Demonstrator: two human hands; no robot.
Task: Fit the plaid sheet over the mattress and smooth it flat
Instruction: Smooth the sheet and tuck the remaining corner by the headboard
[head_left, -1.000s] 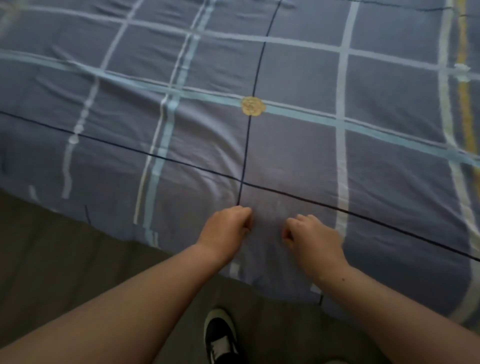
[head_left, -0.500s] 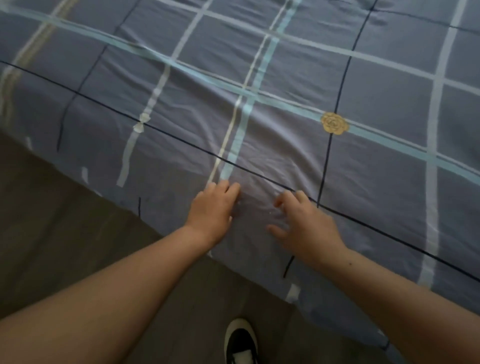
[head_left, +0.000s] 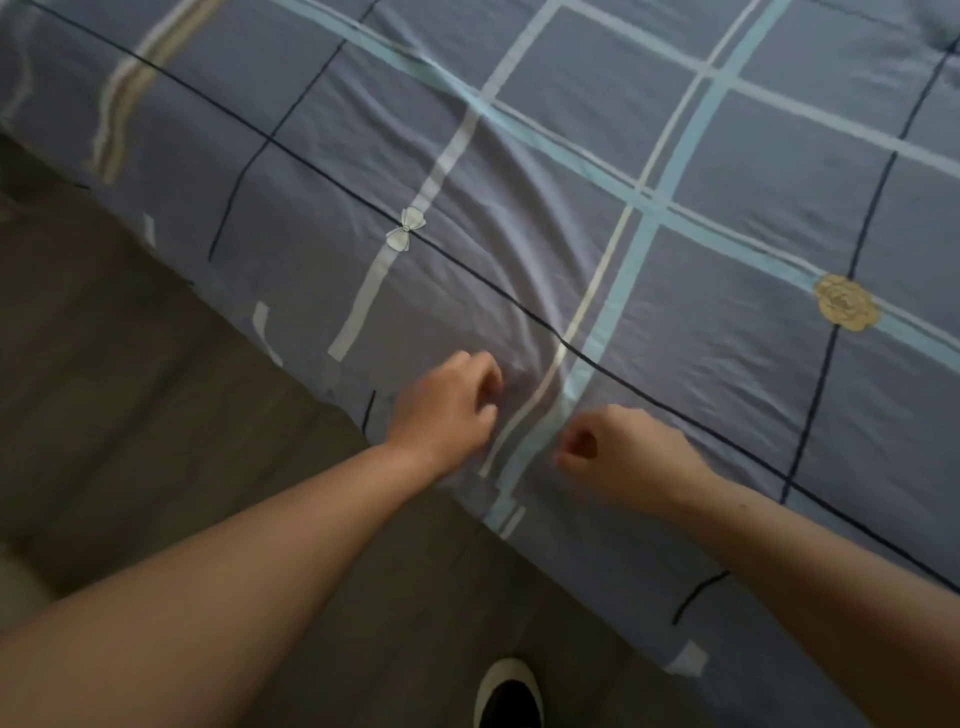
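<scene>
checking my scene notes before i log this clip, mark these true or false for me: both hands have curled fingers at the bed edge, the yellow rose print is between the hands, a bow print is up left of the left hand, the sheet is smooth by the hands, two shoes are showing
1. The left hand and right hand have curled fingers at the near edge of the plaid sheet. True.
2. The yellow rose print lies between the hands. False: it lies well to the right of the right hand, further up the sheet.
3. A bow print sits up and left of the left hand. True.
4. The sheet is smooth by the hands. False: creases fan out from beside the left hand.
5. Two shoes show. False: only one shoe shows, on the floor.
</scene>
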